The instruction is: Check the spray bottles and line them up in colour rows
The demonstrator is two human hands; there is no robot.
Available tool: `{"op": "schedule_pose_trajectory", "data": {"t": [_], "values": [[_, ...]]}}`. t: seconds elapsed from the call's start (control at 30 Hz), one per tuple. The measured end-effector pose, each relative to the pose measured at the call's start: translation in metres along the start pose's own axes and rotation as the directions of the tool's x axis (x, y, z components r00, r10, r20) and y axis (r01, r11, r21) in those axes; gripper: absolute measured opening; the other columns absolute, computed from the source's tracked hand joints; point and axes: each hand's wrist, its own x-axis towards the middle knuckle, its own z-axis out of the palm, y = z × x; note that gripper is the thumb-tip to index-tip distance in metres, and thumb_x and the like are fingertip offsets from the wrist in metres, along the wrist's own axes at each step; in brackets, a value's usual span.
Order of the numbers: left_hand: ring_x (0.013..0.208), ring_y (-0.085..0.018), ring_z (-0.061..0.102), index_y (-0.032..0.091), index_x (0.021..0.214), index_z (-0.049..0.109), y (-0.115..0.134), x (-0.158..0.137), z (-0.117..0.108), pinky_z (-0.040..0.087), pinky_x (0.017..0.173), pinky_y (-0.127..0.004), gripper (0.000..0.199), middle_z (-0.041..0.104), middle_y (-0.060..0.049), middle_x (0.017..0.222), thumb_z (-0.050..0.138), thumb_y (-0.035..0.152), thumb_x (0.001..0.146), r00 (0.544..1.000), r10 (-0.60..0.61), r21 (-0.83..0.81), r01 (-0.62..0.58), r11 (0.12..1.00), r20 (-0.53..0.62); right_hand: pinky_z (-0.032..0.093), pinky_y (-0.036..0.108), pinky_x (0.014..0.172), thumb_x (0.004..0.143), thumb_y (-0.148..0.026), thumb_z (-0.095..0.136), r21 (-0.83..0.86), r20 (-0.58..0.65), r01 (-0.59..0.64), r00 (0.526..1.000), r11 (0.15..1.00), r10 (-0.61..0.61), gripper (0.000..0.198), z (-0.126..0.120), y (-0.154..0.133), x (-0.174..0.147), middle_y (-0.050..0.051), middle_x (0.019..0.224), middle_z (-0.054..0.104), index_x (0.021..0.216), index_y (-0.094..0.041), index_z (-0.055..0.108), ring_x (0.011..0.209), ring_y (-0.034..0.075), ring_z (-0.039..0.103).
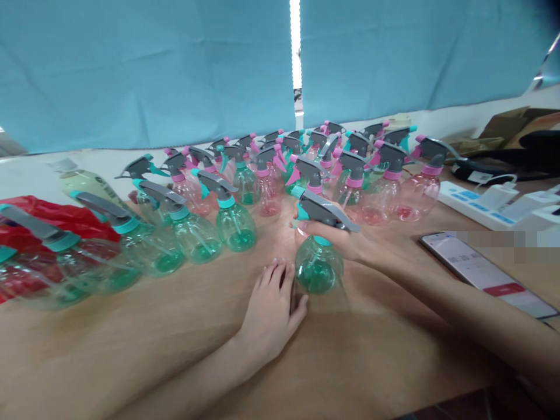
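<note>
Green spray bottle (318,271) stands upright before similar bottles (236,227), its sprayer head (318,209) gripped by a person's right hand (345,239). Loosely spread, the left hand (268,310) rests on the table (131,332) just beside it.

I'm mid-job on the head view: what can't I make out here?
All in the head view:
- Right hand: some fingers, hidden by the held spray bottle.
- Leftmost spray bottle: cut off by the left edge.
- Rearmost spray bottles: lower parts, hidden by nearer bottles.
- Pale bottle: label print, too small and blurred.
- Phone: small screen text, blurred.
</note>
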Motion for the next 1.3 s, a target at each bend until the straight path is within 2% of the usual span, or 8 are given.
{"op": "schedule_pose_trajectory", "data": {"t": [0.27, 0.47, 0.67, 0.77, 0.9, 1.1, 1.2, 1.3], "values": [[0.128, -0.037, 0.046, 0.008, 0.124, 0.052, 0.000, 0.000, 0.001, 0.040, 0.103, -0.054, 0.042, 0.054, -0.022, 0.134, 0.051, 0.034, 0.092, 1.000, 0.019, 0.017, -0.019, 1.000, -0.003, 0.021, 0.027, 0.051, 0.079, -0.038, 0.066, -0.024, -0.006, -0.031, 0.999, 0.999, 0.031, 0.039, 0.001, -0.009, 0.002, -0.008, 0.057, 0.027, 0.061, -0.022, 0.036, 0.053, 0.009, 0.023], [0.127, -0.037, 0.047, 0.008, 0.124, 0.052, -0.001, 0.000, 0.001, 0.040, 0.103, -0.054, 0.041, 0.054, -0.022, 0.133, 0.051, 0.034, 0.092, 1.000, 0.018, 0.008, -0.018, 1.000, -0.015, 0.022, 0.027, 0.051, 0.078, -0.040, 0.066, -0.018, -0.025, -0.009, 1.000, 1.000, 0.008, 0.038, 0.000, -0.004, 0.001, -0.007, 0.058, 0.030, 0.062, -0.021, 0.038, 0.054, 0.009, 0.025], [0.128, -0.036, 0.047, 0.013, 0.127, 0.050, -0.003, -0.002, 0.003, 0.040, 0.102, -0.054, 0.041, 0.054, -0.019, 0.134, 0.050, 0.035, 0.092, 0.999, 0.020, -0.016, -0.020, 1.000, -0.035, 0.030, 0.027, 0.053, 0.078, -0.038, 0.065, 0.004, 0.003, 0.014, 1.000, 1.000, -0.014, 0.026, -0.002, 0.002, -0.001, -0.005, 0.065, 0.043, 0.069, -0.022, 0.046, 0.056, 0.009, 0.034], [0.128, -0.037, 0.046, 0.009, 0.126, 0.051, -0.002, -0.002, 0.002, 0.039, 0.103, -0.054, 0.043, 0.053, -0.022, 0.134, 0.050, 0.035, 0.092, 1.000, 0.017, -0.016, -0.017, 1.000, -0.026, 0.032, 0.027, 0.054, 0.079, -0.034, 0.062, -0.022, 0.014, 0.005, 1.000, 1.000, -0.004, 0.018, -0.002, 0.001, -0.003, -0.003, 0.072, 0.050, 0.074, -0.023, 0.049, 0.057, 0.010, 0.039], [0.128, -0.037, 0.046, 0.005, 0.124, 0.053, -0.001, -0.001, 0.001, 0.039, 0.104, -0.052, 0.044, 0.053, -0.023, 0.134, 0.051, 0.034, 0.092, 1.000, 0.014, 0.003, -0.014, 1.000, -0.009, 0.032, 0.027, 0.055, 0.077, -0.026, 0.062, -0.094, -0.027, 0.011, 1.000, 0.996, -0.013, 0.012, -0.002, 0.008, -0.004, -0.005, 0.070, 0.047, 0.077, -0.024, 0.050, 0.056, 0.010, 0.037], [0.127, -0.037, 0.046, 0.005, 0.124, 0.053, -0.001, 0.000, 0.001, 0.039, 0.103, -0.053, 0.043, 0.053, -0.023, 0.133, 0.051, 0.033, 0.092, 1.000, 0.021, 0.020, -0.020, 1.000, -0.011, 0.039, 0.027, 0.060, 0.069, -0.008, 0.054, 0.011, -0.028, 0.050, 0.998, 0.999, -0.050, 0.031, 0.001, 0.012, -0.004, -0.005, 0.079, 0.058, 0.093, -0.026, 0.047, 0.060, 0.011, 0.045], [0.127, -0.037, 0.046, 0.007, 0.125, 0.052, -0.002, 0.000, 0.002, 0.040, 0.102, -0.054, 0.042, 0.054, -0.022, 0.133, 0.049, 0.034, 0.093, 0.999, 0.029, 0.019, -0.029, 0.999, -0.024, 0.043, 0.028, 0.062, 0.071, -0.012, 0.059, 0.082, -0.056, 0.005, 0.998, 0.997, -0.001, 0.028, 0.003, 0.008, -0.004, -0.003, 0.085, 0.063, 0.090, -0.026, 0.044, 0.064, 0.011, 0.052], [0.127, -0.037, 0.047, 0.006, 0.124, 0.052, -0.003, -0.001, 0.003, 0.040, 0.102, -0.053, 0.042, 0.054, -0.023, 0.133, 0.049, 0.034, 0.093, 0.999, 0.030, 0.022, -0.030, 0.999, -0.028, 0.049, 0.030, 0.071, 0.071, -0.022, 0.069, 0.139, -0.089, -0.018, 0.996, 0.990, 0.030, 0.029, 0.005, 0.007, -0.005, -0.001, 0.088, 0.064, 0.088, -0.026, 0.045, 0.079, 0.014, 0.063]]}}
